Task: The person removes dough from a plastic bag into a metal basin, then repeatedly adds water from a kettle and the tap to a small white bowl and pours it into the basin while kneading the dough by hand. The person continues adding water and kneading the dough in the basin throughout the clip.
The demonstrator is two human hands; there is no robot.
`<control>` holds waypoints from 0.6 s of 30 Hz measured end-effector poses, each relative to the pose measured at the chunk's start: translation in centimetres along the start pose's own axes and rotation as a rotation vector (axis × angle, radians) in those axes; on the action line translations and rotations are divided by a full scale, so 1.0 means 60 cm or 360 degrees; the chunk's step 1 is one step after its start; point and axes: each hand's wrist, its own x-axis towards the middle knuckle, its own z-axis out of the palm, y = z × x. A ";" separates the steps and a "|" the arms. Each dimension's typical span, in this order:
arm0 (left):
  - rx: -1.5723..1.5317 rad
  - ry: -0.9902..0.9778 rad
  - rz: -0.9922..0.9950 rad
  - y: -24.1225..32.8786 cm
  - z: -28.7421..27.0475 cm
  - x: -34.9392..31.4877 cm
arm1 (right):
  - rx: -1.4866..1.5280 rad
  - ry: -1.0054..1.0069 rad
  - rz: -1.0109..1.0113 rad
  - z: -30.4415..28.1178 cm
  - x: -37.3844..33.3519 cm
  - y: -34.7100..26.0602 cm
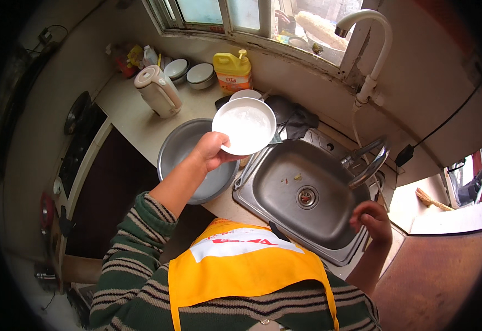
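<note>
My left hand [213, 151] grips the rim of a white bowl [245, 124], thumb on the inside edge. The bowl is tilted so its shiny inner face shows, and it hangs beside the sink over the edge of a grey basin [166, 151]. Partly hidden behind it is another white bowl [245, 95]. Over the right front rim of the steel sink [329, 215], my right hand [374, 220] is held with its fingers curled in and nothing visible in them. A few small food scraps [297, 177] lie by the drain.
A curved faucet [382, 157] reaches over the sink's right side, and a white tap [376, 60] rises by the window. Along the back stand a kettle [157, 91], stacked bowls [200, 76] and a yellow jug [232, 71]. Dark cloth [299, 121] lies behind the sink.
</note>
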 end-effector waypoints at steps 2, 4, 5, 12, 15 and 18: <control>0.0039 0.0000 0.0048 0.003 -0.020 -0.014 | -0.0031 0.0141 0.0097 0.050 0.037 0.008; 0.0063 -0.0046 0.0046 0.004 -0.038 -0.026 | -0.0009 0.0243 0.0069 0.106 0.093 0.019; 0.0067 -0.0040 0.0046 0.003 -0.048 -0.032 | 0.0032 0.0256 0.0004 0.137 0.128 0.027; -0.0035 -0.0127 -0.0062 -0.024 -0.101 -0.054 | 0.0700 -0.0107 0.0439 0.318 0.305 0.064; -0.0050 -0.0114 -0.0125 -0.040 -0.123 -0.057 | 0.0700 -0.0186 0.0457 0.369 0.330 0.082; -0.0080 -0.0124 -0.0215 -0.049 -0.147 -0.056 | 0.0585 -0.0029 0.0447 0.403 0.339 0.102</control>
